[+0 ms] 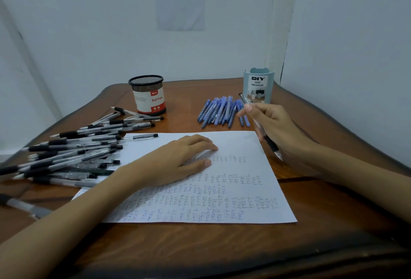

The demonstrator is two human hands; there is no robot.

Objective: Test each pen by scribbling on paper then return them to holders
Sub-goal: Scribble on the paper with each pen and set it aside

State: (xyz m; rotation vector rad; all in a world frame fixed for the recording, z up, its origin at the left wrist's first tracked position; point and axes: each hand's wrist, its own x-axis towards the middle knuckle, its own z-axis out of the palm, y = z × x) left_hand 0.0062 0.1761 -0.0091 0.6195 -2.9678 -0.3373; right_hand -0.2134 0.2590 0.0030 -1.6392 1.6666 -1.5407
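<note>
R hand [273,127] curls round a pen [270,144], clear barrel w/ black rubber grip, just beside right edge of paper [233,189] on wood-grain worktop [222,245]. Pen's long axis runs diag.: tip down toward camera, rear end up toward pale-blue plastic organizer [258,85]. L hand [180,158] lies flat on the paper, fingers relaxed.

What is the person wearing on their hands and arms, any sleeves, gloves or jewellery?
Nothing that shows. The left hand and right hand are bare, with no gloves, rings, watch or bracelet visible. The left forearm and right forearm are uncovered right to the picture's edge, so no sleeve is in view.
</note>
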